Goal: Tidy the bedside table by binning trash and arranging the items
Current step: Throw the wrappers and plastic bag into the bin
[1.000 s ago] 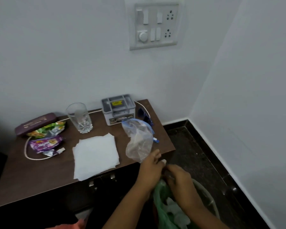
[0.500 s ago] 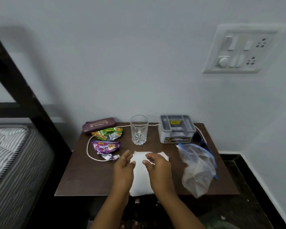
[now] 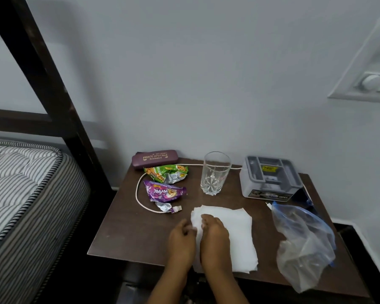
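My left hand (image 3: 181,240) and right hand (image 3: 215,238) pinched the napkin stack (image 3: 239,235) between them. A zip bag (image 3: 305,242) lay further right.

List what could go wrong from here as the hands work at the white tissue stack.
1. The tissue stack reaches the table's front edge; with the left hand and right hand at its left side, loose sheets may slide off.
2. The glass stands upright just behind the stack; a forward sweep could tip it.
3. The plastic bag slumps at the front right edge and could fall if nudged.
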`<state>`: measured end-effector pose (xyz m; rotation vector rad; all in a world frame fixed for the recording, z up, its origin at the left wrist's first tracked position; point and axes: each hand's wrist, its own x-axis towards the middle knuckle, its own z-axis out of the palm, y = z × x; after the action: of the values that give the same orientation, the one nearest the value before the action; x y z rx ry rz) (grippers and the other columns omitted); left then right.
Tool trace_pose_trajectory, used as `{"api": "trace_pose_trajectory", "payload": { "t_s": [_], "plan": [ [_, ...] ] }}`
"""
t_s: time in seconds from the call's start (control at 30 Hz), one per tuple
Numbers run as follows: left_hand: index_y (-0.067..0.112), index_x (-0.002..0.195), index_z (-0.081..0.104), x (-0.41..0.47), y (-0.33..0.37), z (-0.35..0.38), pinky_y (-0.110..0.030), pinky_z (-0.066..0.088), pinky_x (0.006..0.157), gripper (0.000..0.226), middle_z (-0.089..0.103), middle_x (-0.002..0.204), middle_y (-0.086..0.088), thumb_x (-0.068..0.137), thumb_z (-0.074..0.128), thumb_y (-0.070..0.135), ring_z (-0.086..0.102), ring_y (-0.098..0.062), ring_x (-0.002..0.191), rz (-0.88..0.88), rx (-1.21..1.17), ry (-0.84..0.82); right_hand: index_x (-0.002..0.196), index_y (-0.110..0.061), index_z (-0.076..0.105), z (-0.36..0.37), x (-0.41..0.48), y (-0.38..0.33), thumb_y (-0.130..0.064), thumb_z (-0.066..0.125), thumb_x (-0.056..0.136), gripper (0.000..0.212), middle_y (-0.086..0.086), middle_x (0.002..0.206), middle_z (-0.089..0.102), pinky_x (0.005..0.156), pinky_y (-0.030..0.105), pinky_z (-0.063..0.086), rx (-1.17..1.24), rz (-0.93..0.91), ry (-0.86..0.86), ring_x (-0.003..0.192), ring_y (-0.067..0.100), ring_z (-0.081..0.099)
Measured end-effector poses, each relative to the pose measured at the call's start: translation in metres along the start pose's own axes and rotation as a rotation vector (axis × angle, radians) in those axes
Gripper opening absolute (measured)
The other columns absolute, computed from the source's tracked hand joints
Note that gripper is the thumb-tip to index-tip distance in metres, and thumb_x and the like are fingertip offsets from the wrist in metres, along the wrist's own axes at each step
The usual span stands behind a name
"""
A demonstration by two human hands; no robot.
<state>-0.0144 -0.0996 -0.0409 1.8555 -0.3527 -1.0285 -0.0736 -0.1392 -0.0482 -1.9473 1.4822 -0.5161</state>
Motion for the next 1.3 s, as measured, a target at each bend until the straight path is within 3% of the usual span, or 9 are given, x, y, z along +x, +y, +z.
{"api": "trace_pose_trajectory", "payload": {
  "t_s": [0.1, 0.27, 0.33, 0.47, 0.67, 0.8, 0.9, 1.1, 1.3],
  "plan": [
    [0.02, 0.107, 0.066, -0.001, 0.007, 0.007, -0.038, 0.054, 0.085, 0.024, 0.073, 0.091, -0.001, 0.086, 0.059, 0.03, 0.067, -0.017, 0.087, 0.0, 0.111, -0.039, 0.085, -0.012, 0.067, -0.008, -0.005, -0.003, -0.017, 0.05, 0.091, 0.019, 0.002, 0.083, 0.068, 0.075, 0.026, 0.045, 0.183, 0.122, -0.002, 0.079, 0.017, 0.062],
    [0.022, 0.072, 0.065, 0.005, 0.012, 0.008, -0.031, 0.05, 0.07, 0.023, 0.07, 0.076, 0.003, 0.082, 0.06, 0.042, 0.065, -0.015, 0.077, 0.077, 0.354, -0.001, 0.094, -0.026, 0.062, -0.008, -0.004, -0.001, -0.025, 0.049, 0.091, 0.013, -0.004, 0.075, 0.059, 0.081, 0.029, 0.052, 0.37, 0.177, -0.047, 0.074, 0.015, 0.057],
    [0.022, 0.078, 0.062, 0.008, 0.012, 0.007, -0.03, 0.049, 0.073, 0.012, 0.07, 0.086, 0.002, 0.082, 0.063, 0.034, 0.065, -0.017, 0.086, 0.106, 0.359, 0.029, 0.103, -0.026, 0.059, -0.01, -0.002, 0.001, -0.012, 0.046, 0.094, 0.022, -0.003, 0.079, 0.061, 0.066, 0.008, 0.048, 0.445, 0.175, -0.009, 0.074, 0.011, 0.059],
    [0.021, 0.106, 0.056, 0.008, 0.014, 0.002, -0.029, 0.048, 0.082, 0.026, 0.063, 0.089, 0.003, 0.082, 0.065, 0.024, 0.061, -0.018, 0.092, 0.104, 0.27, 0.055, 0.12, -0.028, 0.045, -0.011, -0.001, -0.001, 0.004, 0.041, 0.093, 0.041, 0.001, 0.096, 0.059, 0.064, 0.002, 0.044, 0.514, 0.17, 0.01, 0.085, 0.013, 0.06],
    [0.018, 0.118, 0.051, 0.007, 0.012, -0.016, -0.029, 0.047, 0.075, 0.043, 0.066, 0.095, -0.005, 0.078, 0.061, 0.009, 0.062, -0.024, 0.093, 0.127, 0.366, 0.098, 0.126, -0.026, 0.037, -0.005, -0.007, -0.003, 0.01, 0.042, 0.088, 0.052, 0.001, 0.102, 0.057, 0.081, 0.033, 0.053, 0.555, 0.109, -0.059, 0.09, 0.023, 0.063],
    [0.019, 0.109, 0.054, 0.005, 0.008, -0.037, -0.027, 0.041, 0.068, 0.032, 0.065, 0.096, -0.006, 0.079, 0.055, 0.009, 0.059, -0.021, 0.087, 0.119, 0.462, 0.077, 0.117, -0.029, 0.044, 0.003, -0.008, -0.011, 0.005, 0.048, 0.088, 0.045, -0.005, 0.097, 0.059, 0.088, 0.039, 0.052, 0.427, 0.013, -0.044, 0.097, 0.022, 0.063],
    [0.018, 0.107, 0.053, 0.005, 0.003, -0.05, -0.026, 0.039, 0.069, 0.024, 0.066, 0.104, -0.006, 0.083, 0.054, 0.016, 0.06, -0.023, 0.093, 0.098, 0.542, 0.094, 0.124, -0.019, 0.052, 0.007, 0.004, -0.036, -0.01, 0.058, 0.088, 0.037, 0.0, 0.119, 0.057, 0.093, 0.025, 0.044, 0.224, -0.195, 0.021, 0.113, 0.019, 0.054],
    [0.019, 0.126, 0.039, 0.001, 0.003, -0.07, -0.026, 0.04, 0.074, 0.041, 0.064, 0.114, -0.005, 0.088, 0.054, 0.016, 0.06, -0.024, 0.105, 0.095, 0.579, 0.152, 0.141, -0.028, 0.026, 0.038, 0.044, -0.083, -0.062, 0.061, 0.073, 0.084, 0.001, 0.148, 0.028, 0.107, 0.043, 0.029, -0.385, -0.379, -0.19, 0.136, 0.025, 0.029],
    [0.026, 0.097, 0.035, 0.007, 0.007, -0.096, -0.027, 0.036, 0.071, 0.024, 0.063, 0.107, -0.003, 0.086, 0.054, 0.015, 0.059, -0.025, 0.102, 0.048, 0.57, 0.222, 0.131, -0.019, 0.04, 0.053, 0.057, -0.078, -0.014, 0.057, 0.087, 0.047, 0.005, 0.134, 0.043, 0.084, 0.037, 0.048, -0.372, -0.388, -0.058, 0.113, 0.027, 0.053]
  ]
}}
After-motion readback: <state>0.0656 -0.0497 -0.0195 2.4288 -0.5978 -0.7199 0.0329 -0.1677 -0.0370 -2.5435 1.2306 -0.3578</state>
